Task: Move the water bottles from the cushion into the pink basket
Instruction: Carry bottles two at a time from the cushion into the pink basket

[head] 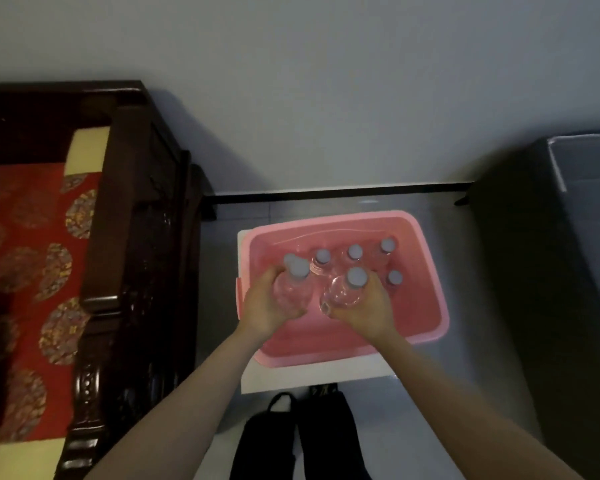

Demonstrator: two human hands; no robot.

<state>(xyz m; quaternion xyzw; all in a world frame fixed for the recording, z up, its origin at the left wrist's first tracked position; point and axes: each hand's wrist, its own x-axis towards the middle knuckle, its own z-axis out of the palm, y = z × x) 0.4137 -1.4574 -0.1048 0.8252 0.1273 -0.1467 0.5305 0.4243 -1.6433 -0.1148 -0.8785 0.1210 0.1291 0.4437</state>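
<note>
- The left hand (267, 308) is curled round a clear water bottle (293, 291) with a pale cap, held upright within the pink basket (426, 271), near its left wall.
- The right hand (369, 308) grips a second bottle (343, 292) just beside the first, near the basket's middle.
- Four more bottles (354, 252) stand towards the basket's far wall.
- A red patterned cushion (32, 271) lies on a dark wooden seat (118, 220), left of the basket.

Bare forearms (187, 393), left hand (267, 306) and right hand (364, 310) ungloved, black trousers (326, 441) on legs
</note>
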